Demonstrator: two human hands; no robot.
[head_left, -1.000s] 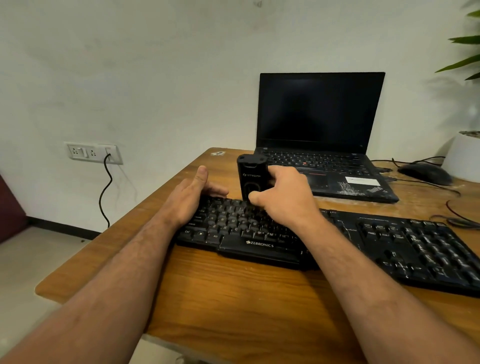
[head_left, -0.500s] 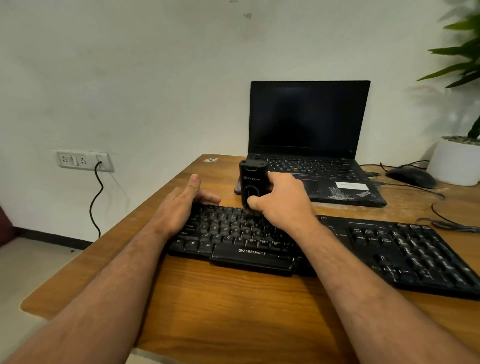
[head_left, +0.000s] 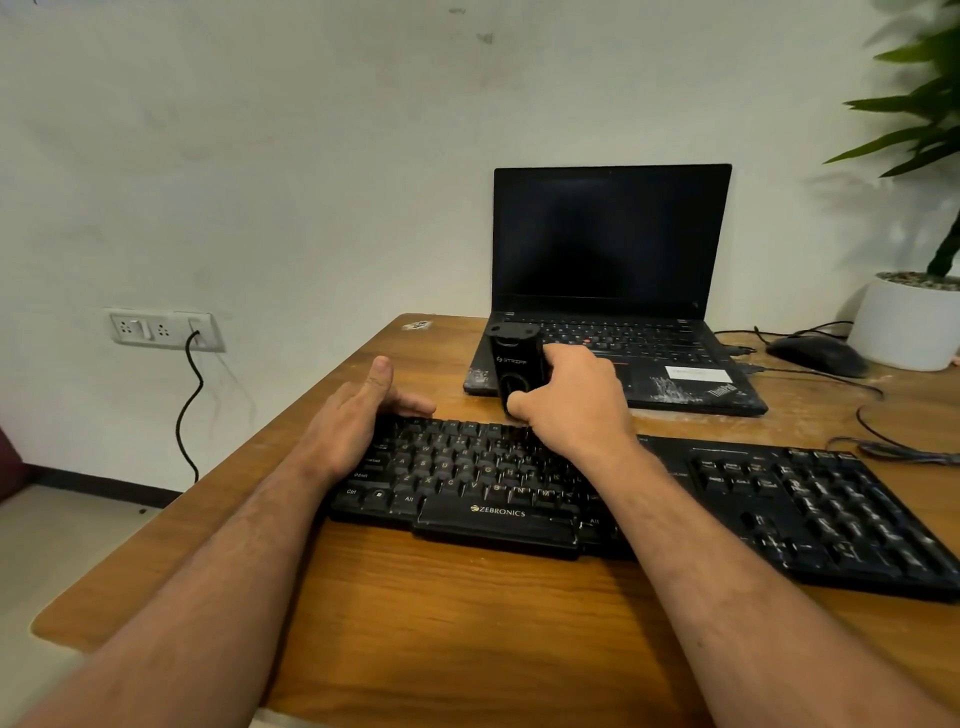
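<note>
A small black upright device (head_left: 514, 364) with a round opening on its front stands just beyond the top edge of a black Zebronics keyboard (head_left: 498, 514). My right hand (head_left: 571, 405) grips the device from its right side, thumb at its lower front. My left hand (head_left: 358, 421) rests edge-down on the keyboard's left end, fingers straight, thumb up. The device's base is hidden by the keyboard and my hand.
An open black laptop (head_left: 613, 249) with a dark screen sits behind the device on the wooden desk (head_left: 467, 613). A mouse (head_left: 815, 353), cables and a white plant pot (head_left: 904, 322) are at the far right. A wall socket (head_left: 161, 330) with a black cord is left.
The view has shifted, so everything sits further right and lower in frame. Both hands keep the same hold and place relative to the keyboard and device.
</note>
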